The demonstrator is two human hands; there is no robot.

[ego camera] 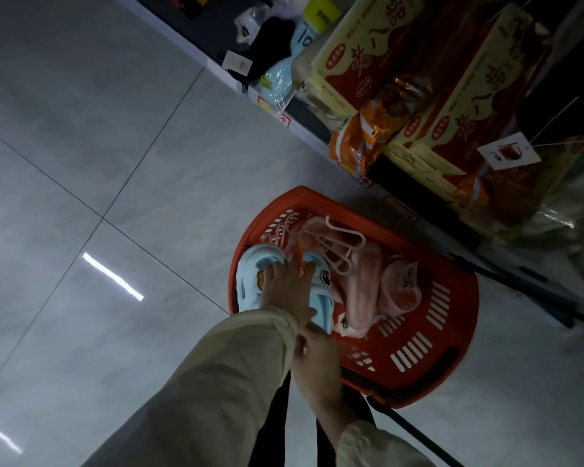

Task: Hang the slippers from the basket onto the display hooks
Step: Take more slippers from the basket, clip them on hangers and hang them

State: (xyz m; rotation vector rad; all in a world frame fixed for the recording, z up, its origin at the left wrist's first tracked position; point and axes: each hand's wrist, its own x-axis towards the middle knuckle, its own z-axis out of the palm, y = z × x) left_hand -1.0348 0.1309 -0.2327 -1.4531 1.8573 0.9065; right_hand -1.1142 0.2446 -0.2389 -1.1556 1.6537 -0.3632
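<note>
The left hand (287, 291) grips a pair of light blue foam slippers (250, 288), fingers curled over their uppers, at one end of the red slotted plastic basket (418, 352). Just behind its wrist, the right hand (317, 358) touches the cream sleeve cuff (282, 323); whether it pinches the cloth cannot be told. Right of the grip lie pink fluffy slippers (364, 284) under pale pink plastic hangers (339, 242). Farther off, red-and-yellow cartons (368, 62) stand stacked.

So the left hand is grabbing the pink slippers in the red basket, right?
No. The head view shows the left hand gripping the light blue slippers in the red basket; the pink slippers lie beside them.
</note>
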